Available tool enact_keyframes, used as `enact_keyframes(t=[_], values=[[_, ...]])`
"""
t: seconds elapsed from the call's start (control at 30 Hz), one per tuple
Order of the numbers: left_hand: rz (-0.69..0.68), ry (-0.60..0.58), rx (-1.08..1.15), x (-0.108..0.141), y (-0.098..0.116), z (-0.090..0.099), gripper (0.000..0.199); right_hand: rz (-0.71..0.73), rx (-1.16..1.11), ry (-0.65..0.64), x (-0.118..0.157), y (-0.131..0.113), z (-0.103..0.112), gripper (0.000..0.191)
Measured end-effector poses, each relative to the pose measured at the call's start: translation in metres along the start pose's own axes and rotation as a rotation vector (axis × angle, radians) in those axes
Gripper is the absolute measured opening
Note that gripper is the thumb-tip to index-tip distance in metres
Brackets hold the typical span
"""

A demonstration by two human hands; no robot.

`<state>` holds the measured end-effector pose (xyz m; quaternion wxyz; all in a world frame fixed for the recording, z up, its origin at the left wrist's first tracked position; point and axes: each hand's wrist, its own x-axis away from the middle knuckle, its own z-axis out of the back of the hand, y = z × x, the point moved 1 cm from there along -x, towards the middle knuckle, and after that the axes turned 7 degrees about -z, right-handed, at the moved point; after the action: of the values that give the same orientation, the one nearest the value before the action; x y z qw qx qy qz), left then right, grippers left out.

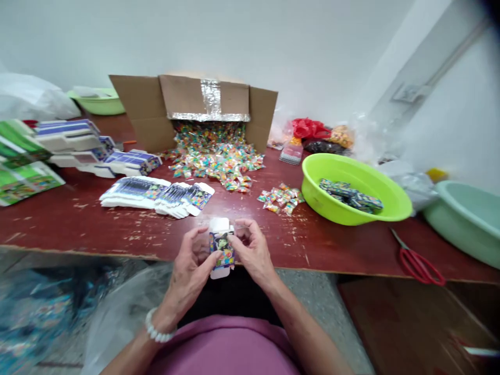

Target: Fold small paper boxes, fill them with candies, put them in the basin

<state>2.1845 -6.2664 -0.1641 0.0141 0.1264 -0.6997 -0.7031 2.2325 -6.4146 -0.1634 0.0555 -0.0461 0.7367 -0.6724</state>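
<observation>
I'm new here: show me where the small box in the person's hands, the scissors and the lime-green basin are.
Small box (221, 243): head view, printed front.
Scissors (405, 253): head view, red handles near the blades.
Lime-green basin (332, 208): head view, outer front wall.

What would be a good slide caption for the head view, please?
Left hand and right hand hold an open-flapped printed carton at a red table.

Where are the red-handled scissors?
In the head view, on the right, the scissors lie at the front edge of the table, near the lime basin and the teal basin.
</observation>
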Motion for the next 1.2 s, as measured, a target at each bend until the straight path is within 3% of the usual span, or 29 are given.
enact_keyframes(t=[0.1,0.23,0.4,0.5,0.57,0.63,0.73,0.8,0.9,1.2], values=[[-0.013,-0.016,-0.033,0.001,0.002,-0.001,0.061,0.000,-0.077,-0.055,0.002,0.001,-0.001,0.025],[0.096,-0.086,0.050,-0.001,0.005,0.003,0.045,-0.032,-0.087,-0.107,0.002,0.005,0.003,0.022],[0.113,-0.083,0.057,-0.002,0.005,0.004,0.032,-0.116,-0.135,-0.174,-0.004,0.006,0.008,0.027],[0.112,-0.028,0.104,-0.001,0.006,0.002,0.038,-0.119,-0.168,-0.205,-0.005,0.004,0.009,0.041],[0.178,-0.017,0.172,0.001,0.008,0.001,0.053,-0.083,-0.123,-0.237,-0.003,0.002,0.011,0.035],[0.289,-0.110,0.263,0.003,0.010,-0.001,0.060,-0.030,-0.060,-0.229,0.000,0.001,0.013,0.023],[0.461,-0.314,0.382,0.009,0.010,-0.006,0.054,0.054,0.050,-0.174,0.002,-0.001,0.016,0.018],[0.524,-0.308,0.398,0.011,0.008,-0.009,0.058,0.114,0.125,-0.215,0.003,-0.002,0.017,0.018],[0.539,-0.229,0.367,0.012,0.005,-0.013,0.059,0.100,0.159,-0.291,0.002,-0.001,0.017,0.022],[0.392,-0.252,0.118,0.012,0.004,-0.014,0.068,-0.163,-0.109,-0.317,-0.007,0.003,0.013,0.023]])
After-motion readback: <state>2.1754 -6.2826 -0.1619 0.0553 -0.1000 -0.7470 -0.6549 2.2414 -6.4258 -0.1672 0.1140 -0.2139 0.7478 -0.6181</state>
